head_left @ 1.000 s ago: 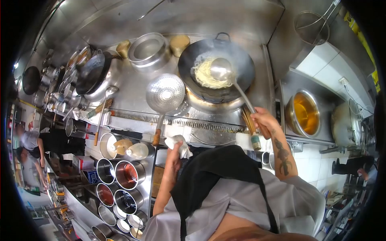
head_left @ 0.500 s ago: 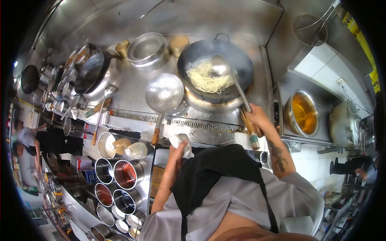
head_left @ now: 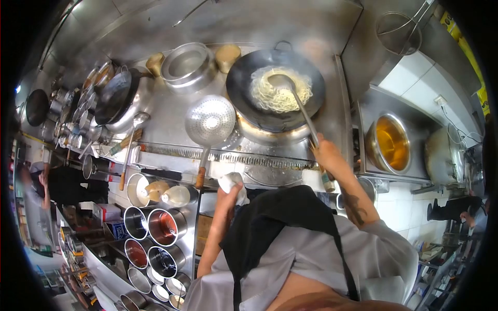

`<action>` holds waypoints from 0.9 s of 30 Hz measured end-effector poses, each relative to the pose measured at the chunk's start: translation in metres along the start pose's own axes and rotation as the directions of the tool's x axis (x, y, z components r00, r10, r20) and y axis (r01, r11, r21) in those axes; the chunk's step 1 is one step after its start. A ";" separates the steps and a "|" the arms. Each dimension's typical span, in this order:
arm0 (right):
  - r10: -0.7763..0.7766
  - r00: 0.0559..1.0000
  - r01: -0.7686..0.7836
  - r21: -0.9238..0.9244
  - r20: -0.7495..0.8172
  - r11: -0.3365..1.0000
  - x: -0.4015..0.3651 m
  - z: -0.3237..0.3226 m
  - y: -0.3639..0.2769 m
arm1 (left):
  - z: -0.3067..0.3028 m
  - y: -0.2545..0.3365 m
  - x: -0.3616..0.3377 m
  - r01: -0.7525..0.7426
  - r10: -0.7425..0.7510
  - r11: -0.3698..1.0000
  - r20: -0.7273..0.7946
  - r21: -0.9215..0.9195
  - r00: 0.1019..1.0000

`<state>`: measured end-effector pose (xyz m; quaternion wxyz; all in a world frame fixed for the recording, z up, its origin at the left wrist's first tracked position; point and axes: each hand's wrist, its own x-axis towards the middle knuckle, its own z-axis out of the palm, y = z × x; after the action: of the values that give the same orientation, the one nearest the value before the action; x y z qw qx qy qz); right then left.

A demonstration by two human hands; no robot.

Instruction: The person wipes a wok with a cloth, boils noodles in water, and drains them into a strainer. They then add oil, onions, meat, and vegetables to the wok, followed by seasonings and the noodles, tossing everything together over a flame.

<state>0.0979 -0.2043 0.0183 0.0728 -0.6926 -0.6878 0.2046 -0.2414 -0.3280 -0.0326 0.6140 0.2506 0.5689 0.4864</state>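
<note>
In the black wok (head_left: 244, 70) on the stove, pale noodles (head_left: 288, 102) lie in steaming liquid. My right hand (head_left: 329, 154) is wrapped round the handle of a metal ladle (head_left: 300, 103), whose bowl rests among the noodles. My left hand (head_left: 228, 196) is closed on a bunched white cloth (head_left: 231, 182) in front of the stove's edge. Left of the wok lies a perforated skimmer (head_left: 210, 120), its wooden handle pointing toward me, near my left hand but apart from it. A bamboo brush (head_left: 327, 181) lies just below my right hand.
Metal pots with sauces (head_left: 166, 226) stand at lower left, beside squeeze bottles (head_left: 179, 195). A bowl of amber liquid (head_left: 392, 142) is on the right. Behind are a stacked metal pot (head_left: 187, 65) and, hanging, a wire strainer (head_left: 399, 33). Other people (head_left: 459, 207) stand at both far sides.
The noodles have shifted right and away from me in the wok. The ladle's bowl has tipped over into them, and my right hand has moved slightly. My left hand stays on the cloth.
</note>
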 end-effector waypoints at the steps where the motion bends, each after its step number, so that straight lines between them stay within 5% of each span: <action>1: -0.115 0.992 0.121 0.144 -0.050 0.982 -0.003 0.007 0.021 | -0.005 -0.006 0.002 -0.033 0.033 0.998 0.013 0.044 0.999; 4: -0.217 0.965 0.135 0.427 0.149 0.894 -0.008 -0.031 0.038 | -0.008 -0.013 0.004 -0.100 0.098 0.994 0.047 0.044 0.994; 5: -0.110 0.963 -0.014 0.451 0.246 0.892 -0.001 -0.036 0.039 | -0.007 -0.012 0.003 -0.088 0.088 0.996 0.049 -0.004 0.995; 8: -0.099 0.995 0.096 0.405 -0.013 0.909 0.029 -0.003 0.035 | 0.014 0.017 -0.015 -0.008 0.009 0.993 0.005 -0.117 1.000; 11: -0.002 1.000 0.002 0.330 -0.002 0.944 0.050 0.034 0.006 | 0.019 0.019 -0.013 0.048 -0.045 0.991 0.031 -0.125 0.999; 14: -0.202 0.950 -0.092 0.831 0.238 0.549 0.022 0.011 -0.010 | 0.023 0.023 -0.015 0.002 0.001 0.987 0.017 -0.160 1.000; 18: -0.043 0.877 -0.435 0.828 0.479 0.353 0.003 -0.034 0.017 | 0.010 0.016 -0.007 0.009 -0.003 0.985 0.031 -0.174 1.000; 22: -0.041 0.980 -0.105 0.685 0.194 0.720 0.008 -0.015 0.030 | 0.012 0.021 -0.013 0.005 -0.005 0.994 -0.006 -0.106 1.000; 25: -0.084 0.994 0.101 0.342 -0.062 0.934 0.010 0.018 0.035 | 0.018 0.019 -0.013 0.003 -0.005 0.984 -0.011 -0.178 1.000; 27: -0.039 0.994 -0.023 0.551 0.100 0.834 -0.009 0.002 0.016 | 0.016 0.016 -0.006 0.066 -0.064 0.972 0.014 -0.225 0.998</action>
<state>0.1118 -0.2137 0.0121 0.2329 -0.6275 -0.6056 0.4305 -0.2304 -0.3232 -0.0120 0.6559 0.1622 0.5158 0.5267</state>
